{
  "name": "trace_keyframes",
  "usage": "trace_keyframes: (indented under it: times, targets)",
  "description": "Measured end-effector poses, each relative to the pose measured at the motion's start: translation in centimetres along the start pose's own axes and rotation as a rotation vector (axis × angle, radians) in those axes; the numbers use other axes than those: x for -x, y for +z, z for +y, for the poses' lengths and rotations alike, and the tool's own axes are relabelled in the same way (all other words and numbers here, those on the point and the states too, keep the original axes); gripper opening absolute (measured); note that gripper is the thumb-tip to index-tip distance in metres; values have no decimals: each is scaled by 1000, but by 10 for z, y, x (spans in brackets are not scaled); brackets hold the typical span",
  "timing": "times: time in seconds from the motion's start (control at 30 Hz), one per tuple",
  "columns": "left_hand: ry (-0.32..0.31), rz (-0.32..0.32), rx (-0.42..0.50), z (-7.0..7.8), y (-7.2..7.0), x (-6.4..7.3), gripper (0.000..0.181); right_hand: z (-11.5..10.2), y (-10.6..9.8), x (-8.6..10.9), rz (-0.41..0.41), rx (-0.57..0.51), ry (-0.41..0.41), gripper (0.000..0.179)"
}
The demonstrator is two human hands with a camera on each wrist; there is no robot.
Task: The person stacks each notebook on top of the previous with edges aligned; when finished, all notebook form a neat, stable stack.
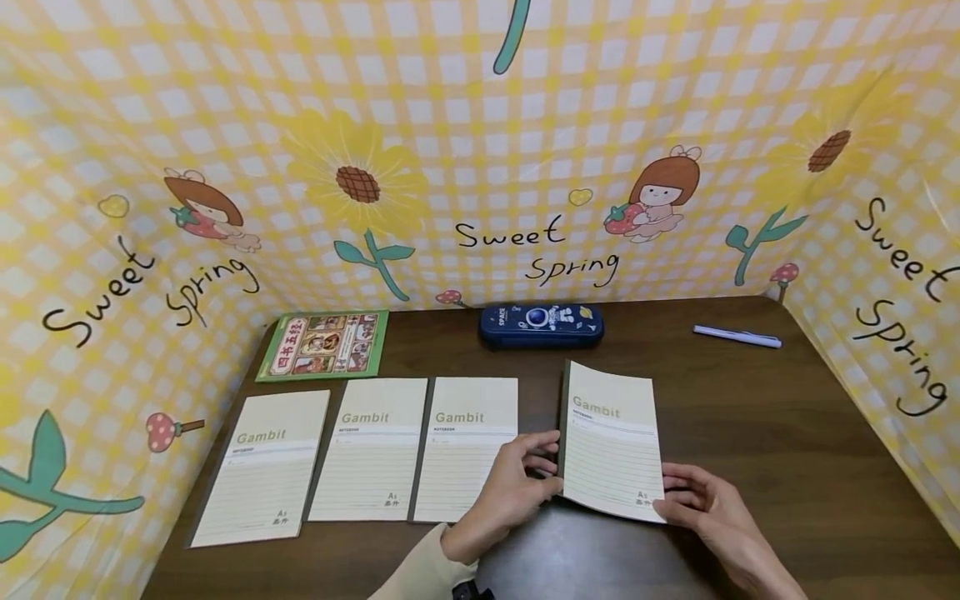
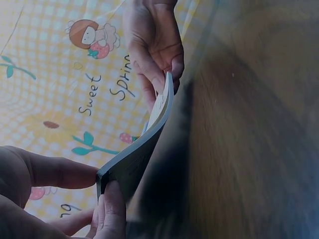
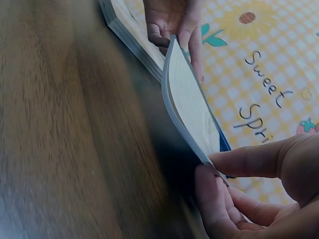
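Note:
A cream notebook (image 1: pixel 611 450) marked "Gambit" is held up off the dark table between both hands. My left hand (image 1: pixel 517 479) pinches its dark spine edge, thumb on one face and fingers on the other, as the left wrist view shows. At the lower right corner, my right hand (image 1: pixel 708 508) grips the notebook between thumb and fingers. Seen edge-on in the right wrist view, the notebook (image 3: pixel 189 99) bends in a curve. Beside my left hand lies another Gambit notebook (image 1: pixel 472 417), with two more, a middle notebook (image 1: pixel 371 450) and a leftmost notebook (image 1: pixel 262 467), in a row.
Behind the row lies a green-edged picture book (image 1: pixel 322 346). A navy pencil case (image 1: pixel 540 327) with a space print sits at the table's back, and a light blue pen (image 1: pixel 737 337) lies at the back right. Yellow checked cloth (image 1: pixel 480 150) walls the table (image 1: pixel 810 433) on three sides.

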State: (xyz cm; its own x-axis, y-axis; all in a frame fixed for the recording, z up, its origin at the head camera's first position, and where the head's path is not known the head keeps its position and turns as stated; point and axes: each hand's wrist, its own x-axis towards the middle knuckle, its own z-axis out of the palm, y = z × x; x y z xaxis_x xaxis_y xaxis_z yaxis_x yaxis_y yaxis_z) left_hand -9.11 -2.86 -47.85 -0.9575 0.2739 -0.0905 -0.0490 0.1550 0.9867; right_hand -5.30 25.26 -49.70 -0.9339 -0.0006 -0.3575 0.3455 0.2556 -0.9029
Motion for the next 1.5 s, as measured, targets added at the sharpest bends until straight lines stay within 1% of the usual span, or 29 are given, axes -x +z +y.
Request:
trace_keyframes:
  times: [0.17, 0.37, 0.57, 0.67, 0.8, 0.93, 1.07, 1.2, 1.3, 1.43, 1.5]
  targets:
    - [11, 17, -14, -2, -12, 5, 62, -3, 11, -4, 6, 26, -32, 62]
    - [-13, 29, -24, -3, -28, 14, 63, -7, 28, -8, -8, 56, -73, 59]
    - [4, 63, -55, -4, -44, 23, 63, -12, 46, -14, -31, 38, -110, 56]
    - [-15, 75, -78, -6, -51, 28, 63, -13, 53, -16, -61, 45, -129, 56]
    - [-48, 86, -76, -10, -62, 34, 64, -15, 61, -19, -105, 68, -173, 56]
    - [-61, 100, -81, -12, -71, 39, 65, -17, 68, -21, -131, 90, -212, 54]
    - [-68, 121, -118, -12, -78, 45, 65, -19, 75, -23, -137, 109, -234, 52]
    - [-78, 165, -133, -12, -85, 49, 63, -23, 83, -22, -139, 114, -247, 53]
    - [-79, 187, -152, -12, -89, 51, 62, -26, 88, -22, -140, 137, -261, 51]
    - [-92, 192, -201, -13, -96, 54, 61, -29, 94, -22, -139, 186, -272, 49]
    - [-114, 194, -223, -13, -100, 55, 62, -30, 98, -22, -143, 208, -275, 48]
